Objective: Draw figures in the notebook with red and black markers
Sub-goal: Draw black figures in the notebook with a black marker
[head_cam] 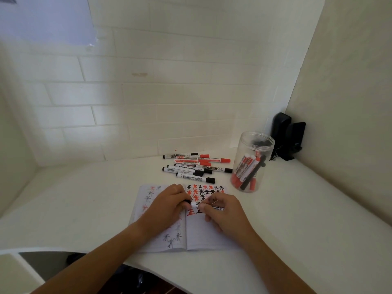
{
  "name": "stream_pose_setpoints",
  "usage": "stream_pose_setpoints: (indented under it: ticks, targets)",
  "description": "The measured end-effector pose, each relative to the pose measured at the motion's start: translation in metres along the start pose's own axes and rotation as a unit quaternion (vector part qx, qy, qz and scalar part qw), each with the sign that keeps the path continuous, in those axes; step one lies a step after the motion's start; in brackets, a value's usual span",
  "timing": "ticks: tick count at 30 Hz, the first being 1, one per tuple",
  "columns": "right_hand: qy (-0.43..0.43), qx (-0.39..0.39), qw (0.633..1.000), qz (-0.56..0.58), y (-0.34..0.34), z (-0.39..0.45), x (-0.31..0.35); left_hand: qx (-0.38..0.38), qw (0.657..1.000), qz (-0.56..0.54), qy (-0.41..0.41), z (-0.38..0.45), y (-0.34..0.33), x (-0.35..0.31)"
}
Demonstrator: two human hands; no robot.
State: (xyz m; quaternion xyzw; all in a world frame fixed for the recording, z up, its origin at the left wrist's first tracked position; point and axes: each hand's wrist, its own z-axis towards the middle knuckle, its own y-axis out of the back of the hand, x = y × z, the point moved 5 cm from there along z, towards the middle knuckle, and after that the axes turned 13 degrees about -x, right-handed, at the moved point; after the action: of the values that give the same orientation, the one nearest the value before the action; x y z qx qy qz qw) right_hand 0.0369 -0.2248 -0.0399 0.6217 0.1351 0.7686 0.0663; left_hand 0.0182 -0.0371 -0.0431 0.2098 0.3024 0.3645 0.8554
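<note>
At lower centre, above the open notebook (210,236), the black whiteboard marker (198,204) lies left-right, left hand (167,205) pinching its cap end, right hand (222,211) gripping the barrel

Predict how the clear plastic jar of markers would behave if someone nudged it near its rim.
The jar is tall, narrow and open-topped, so it would probably tip rather than slide. Its markers lean to one side, likely shifting and spilling.
</note>
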Motion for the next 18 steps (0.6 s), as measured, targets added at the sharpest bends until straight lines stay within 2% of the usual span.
stream_pose_setpoints:
  ticks: [7,14,18]
  targets:
    - [-0.007,0.012,1.000,0.002,-0.001,0.000,0.001,0.002,1.000,0.009,-0.010,-0.001,-0.002,0.000]
    - [0.174,0.001,0.981,-0.086,-0.001,-0.002,0.009,0.016,1.000,-0.004,-0.013,-0.001,-0.004,0.002]
    - [0.210,0.001,0.971,-0.111,-0.002,-0.004,0.010,0.024,1.000,-0.015,-0.003,-0.002,-0.004,0.004]
